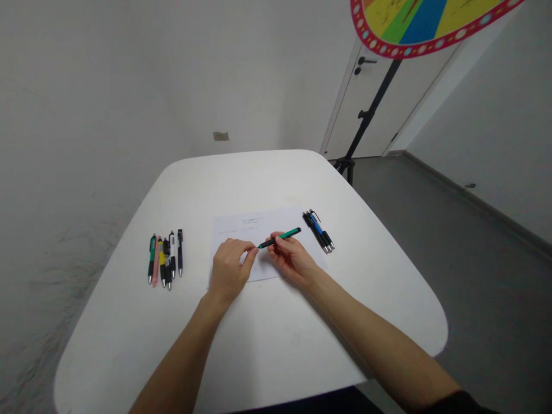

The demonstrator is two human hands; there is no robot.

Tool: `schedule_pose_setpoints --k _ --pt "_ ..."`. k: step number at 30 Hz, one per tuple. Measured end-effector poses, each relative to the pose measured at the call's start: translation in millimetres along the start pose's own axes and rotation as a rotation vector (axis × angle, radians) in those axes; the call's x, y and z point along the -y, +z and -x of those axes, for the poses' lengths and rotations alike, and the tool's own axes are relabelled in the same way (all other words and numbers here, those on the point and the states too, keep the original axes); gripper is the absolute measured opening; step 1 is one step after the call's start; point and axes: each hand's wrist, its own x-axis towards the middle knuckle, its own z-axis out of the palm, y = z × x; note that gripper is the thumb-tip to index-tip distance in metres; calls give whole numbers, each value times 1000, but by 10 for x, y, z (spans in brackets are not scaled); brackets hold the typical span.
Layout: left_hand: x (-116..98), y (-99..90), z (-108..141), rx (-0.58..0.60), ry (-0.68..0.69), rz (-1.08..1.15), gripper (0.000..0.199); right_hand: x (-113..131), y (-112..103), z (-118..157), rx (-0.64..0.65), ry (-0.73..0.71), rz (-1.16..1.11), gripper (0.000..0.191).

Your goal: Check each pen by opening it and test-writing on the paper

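Over a printed sheet of white paper (233, 225), a green and black pen (290, 233) is held slantwise. My right hand (291, 259) is closed around its body, thumb on top, with the clicker end pointing up to the right. At the pen's lower left end, my left hand (230, 264) pinches the tip between thumb and forefinger; whether a small part sits in that pinch is too small to tell. A few lines of print show near the paper's top edge.
Left of the paper lies a row of several pens (166, 259) in green, pink, yellow, white and black. A smaller bunch of pens (319, 231), black and blue, lies by its right edge. The white table (276, 178) has rounded corners. A colourful wheel (414, 29) on a tripod stands behind.
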Motion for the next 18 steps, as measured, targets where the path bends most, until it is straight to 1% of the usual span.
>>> schedule_pose_setpoints --k 3,6,9,10,12,15,16,18 --pt "-4 18 8 -8 -4 39 17 -19 12 12 9 9 8 23" --pt "43 2 4 -24 -41 76 13 -1 4 10 12 22 -10 21" --pt "141 -62 -15 -50 -90 26 29 48 -28 -19 -16 18 -66 17" --pt "176 -84 -20 -46 -110 -21 30 63 -41 -33 -32 12 -85 15" --pt "237 -115 -20 11 -149 -155 23 82 -65 -60 -64 4 -108 13" --pt "290 -108 5 158 -185 -345 12 81 -85 -86 -78 1 -110 13" --pt "299 -94 17 193 -186 -387 11 76 -86 -89 -72 2 -110 13" --pt "313 -62 36 227 -176 -441 11 69 -83 -89 -61 4 -113 12"
